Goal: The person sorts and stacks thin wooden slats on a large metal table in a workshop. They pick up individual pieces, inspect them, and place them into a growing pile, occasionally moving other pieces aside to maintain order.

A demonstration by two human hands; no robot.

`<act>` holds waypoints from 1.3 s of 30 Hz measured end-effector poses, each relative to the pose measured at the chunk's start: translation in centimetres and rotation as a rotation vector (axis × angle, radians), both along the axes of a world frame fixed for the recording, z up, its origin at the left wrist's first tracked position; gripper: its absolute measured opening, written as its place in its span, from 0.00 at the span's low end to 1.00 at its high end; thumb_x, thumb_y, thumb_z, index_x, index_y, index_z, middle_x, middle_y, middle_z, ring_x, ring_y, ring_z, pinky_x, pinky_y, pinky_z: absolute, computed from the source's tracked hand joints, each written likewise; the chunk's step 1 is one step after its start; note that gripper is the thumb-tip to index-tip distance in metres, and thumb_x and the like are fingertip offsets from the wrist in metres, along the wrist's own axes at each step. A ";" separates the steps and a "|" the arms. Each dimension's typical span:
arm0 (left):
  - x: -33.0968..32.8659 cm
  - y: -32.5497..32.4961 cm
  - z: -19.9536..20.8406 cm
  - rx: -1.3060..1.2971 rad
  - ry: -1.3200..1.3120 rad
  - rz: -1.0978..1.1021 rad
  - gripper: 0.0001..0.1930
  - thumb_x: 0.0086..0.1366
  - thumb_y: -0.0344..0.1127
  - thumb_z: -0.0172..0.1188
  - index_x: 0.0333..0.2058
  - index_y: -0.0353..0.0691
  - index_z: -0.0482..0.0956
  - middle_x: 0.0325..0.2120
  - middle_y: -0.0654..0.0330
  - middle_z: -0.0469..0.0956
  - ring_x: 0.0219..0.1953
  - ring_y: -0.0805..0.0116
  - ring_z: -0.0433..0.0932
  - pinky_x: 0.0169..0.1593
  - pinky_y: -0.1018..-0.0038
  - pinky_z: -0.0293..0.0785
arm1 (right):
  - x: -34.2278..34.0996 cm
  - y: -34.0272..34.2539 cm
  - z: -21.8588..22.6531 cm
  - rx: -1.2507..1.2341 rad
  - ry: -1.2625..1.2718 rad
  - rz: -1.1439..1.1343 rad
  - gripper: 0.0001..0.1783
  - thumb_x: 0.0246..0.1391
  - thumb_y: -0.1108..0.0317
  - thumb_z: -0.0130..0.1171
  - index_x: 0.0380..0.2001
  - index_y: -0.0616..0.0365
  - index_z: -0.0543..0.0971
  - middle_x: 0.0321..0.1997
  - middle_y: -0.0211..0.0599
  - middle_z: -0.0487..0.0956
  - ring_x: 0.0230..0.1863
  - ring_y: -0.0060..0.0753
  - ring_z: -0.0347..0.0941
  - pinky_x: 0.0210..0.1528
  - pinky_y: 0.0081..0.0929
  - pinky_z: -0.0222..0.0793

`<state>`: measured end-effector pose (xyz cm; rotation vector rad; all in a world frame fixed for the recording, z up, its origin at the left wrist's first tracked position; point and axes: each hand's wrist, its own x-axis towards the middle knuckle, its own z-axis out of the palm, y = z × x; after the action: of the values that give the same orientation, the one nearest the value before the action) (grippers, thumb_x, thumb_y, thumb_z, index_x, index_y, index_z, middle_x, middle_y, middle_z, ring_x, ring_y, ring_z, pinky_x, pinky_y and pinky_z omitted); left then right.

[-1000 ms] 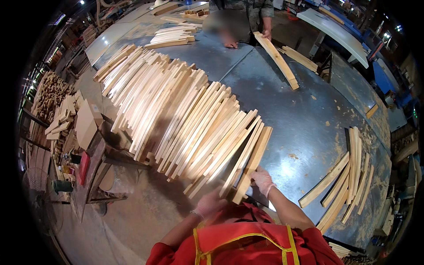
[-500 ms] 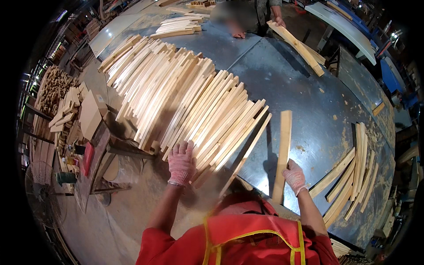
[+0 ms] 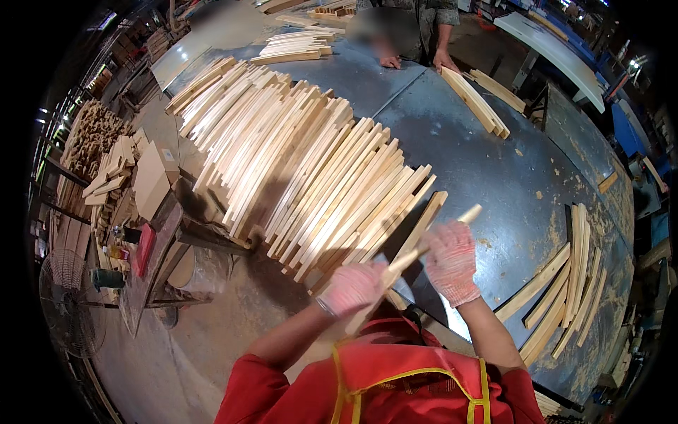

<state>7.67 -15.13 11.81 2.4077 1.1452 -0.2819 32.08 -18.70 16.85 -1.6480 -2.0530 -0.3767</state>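
The left hand (image 3: 353, 288) and right hand (image 3: 452, 263) curl closed, both forearms (image 3: 291, 338) slanting inward

Your left hand (image 3: 353, 288) and blurred right hand (image 3: 452, 267) hide parts of the stick (image 3: 405, 262) (its lower end is smeared); a blurred patch (image 3: 383, 30) masks some of the co-worker (image 3: 428, 21).

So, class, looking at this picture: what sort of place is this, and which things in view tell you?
Probably a woodworking shop: a long row of cut wooden strips lies by a broad metal-looking table dotted with sawdust-like flecks, and a heap of wood pieces stands at the left.
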 end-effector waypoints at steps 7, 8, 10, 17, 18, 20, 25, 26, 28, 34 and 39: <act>-2.6 7.2 -0.9 0.488 0.091 0.344 0.16 0.70 0.42 0.60 0.52 0.43 0.77 0.44 0.55 0.82 0.44 0.58 0.84 0.47 0.55 0.81 | 2.8 -4.4 -7.7 -0.781 0.570 -0.224 0.28 0.56 0.65 0.61 0.62 0.52 0.79 0.61 0.49 0.81 0.64 0.54 0.75 0.68 0.43 0.69; -3.9 7.5 -2.5 0.572 0.167 0.341 0.17 0.69 0.44 0.60 0.53 0.45 0.77 0.48 0.59 0.81 0.50 0.58 0.82 0.50 0.55 0.80 | 2.4 -4.7 -9.2 -0.893 0.735 -0.279 0.30 0.58 0.63 0.61 0.65 0.53 0.77 0.60 0.52 0.81 0.62 0.52 0.77 0.67 0.41 0.71; -4.2 7.5 -2.6 0.523 0.190 0.358 0.17 0.69 0.45 0.60 0.53 0.46 0.78 0.49 0.60 0.79 0.53 0.58 0.80 0.52 0.56 0.79 | 1.8 -4.8 -11.3 -0.902 0.734 -0.293 0.31 0.58 0.65 0.60 0.66 0.56 0.77 0.58 0.51 0.83 0.56 0.46 0.81 0.62 0.35 0.75; -3.2 6.9 -1.6 0.507 -0.005 0.346 0.10 0.66 0.36 0.59 0.45 0.45 0.81 0.39 0.52 0.81 0.45 0.51 0.82 0.47 0.55 0.80 | -0.5 -3.4 -9.8 -1.091 0.786 -0.096 0.22 0.62 0.65 0.57 0.57 0.58 0.83 0.50 0.43 0.85 0.49 0.39 0.82 0.56 0.32 0.76; -2.0 5.9 -1.6 0.487 -0.320 0.388 0.14 0.67 0.35 0.60 0.50 0.42 0.81 0.41 0.50 0.82 0.44 0.48 0.82 0.48 0.55 0.80 | -1.3 -4.4 -10.5 -0.985 0.894 -0.055 0.20 0.62 0.63 0.57 0.54 0.59 0.83 0.49 0.42 0.85 0.50 0.36 0.81 0.57 0.32 0.75; -1.3 3.8 -1.1 0.009 -0.658 0.621 0.19 0.67 0.32 0.62 0.56 0.36 0.81 0.42 0.49 0.84 0.44 0.48 0.83 0.50 0.57 0.79 | -3.2 -4.4 -5.4 -1.331 1.218 0.114 0.24 0.63 0.61 0.60 0.59 0.62 0.79 0.55 0.43 0.82 0.58 0.35 0.76 0.63 0.34 0.70; 5.4 -0.9 3.1 -0.502 -0.851 0.476 0.19 0.66 0.36 0.60 0.54 0.35 0.81 0.37 0.52 0.84 0.38 0.66 0.82 0.45 0.68 0.80 | -5.2 -7.6 -9.5 -1.483 2.015 0.115 0.24 0.68 0.60 0.64 0.62 0.60 0.77 0.53 0.31 0.81 0.49 0.23 0.74 0.55 0.24 0.70; 6.1 -1.3 1.8 -0.331 -0.807 0.425 0.22 0.65 0.38 0.63 0.56 0.36 0.80 0.40 0.50 0.84 0.39 0.63 0.83 0.45 0.67 0.80 | -4.9 -7.8 -10.1 -1.298 2.132 0.064 0.19 0.69 0.61 0.63 0.57 0.59 0.80 0.50 0.30 0.82 0.46 0.23 0.74 0.52 0.25 0.71; 7.3 -2.1 -0.7 -0.152 -0.736 0.293 0.27 0.62 0.42 0.67 0.58 0.37 0.80 0.45 0.48 0.83 0.40 0.59 0.84 0.46 0.66 0.82 | -1.1 -8.3 -11.4 -1.037 2.255 0.064 0.14 0.70 0.62 0.61 0.51 0.58 0.84 0.44 0.30 0.84 0.43 0.24 0.76 0.48 0.27 0.73; 5.2 -3.0 -3.8 -0.127 -0.674 0.225 0.34 0.54 0.45 0.75 0.59 0.40 0.80 0.49 0.46 0.82 0.42 0.56 0.85 0.44 0.63 0.85 | 22.2 -4.6 1.9 -0.613 0.773 -0.507 0.11 0.66 0.60 0.60 0.39 0.55 0.84 0.32 0.30 0.81 0.33 0.26 0.77 0.41 0.31 0.76; 5.6 -4.2 -6.8 -0.223 -0.580 0.246 0.37 0.52 0.44 0.76 0.60 0.34 0.79 0.50 0.48 0.80 0.43 0.59 0.83 0.46 0.65 0.82 | 35.9 -2.6 6.1 0.161 1.715 -0.549 0.28 0.66 0.66 0.62 0.65 0.64 0.70 0.29 0.29 0.74 0.26 0.23 0.67 0.28 0.28 0.67</act>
<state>13.29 -19.29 5.01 1.9358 1.0473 0.3336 67.94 -21.27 22.93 -1.4103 -0.2932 0.5621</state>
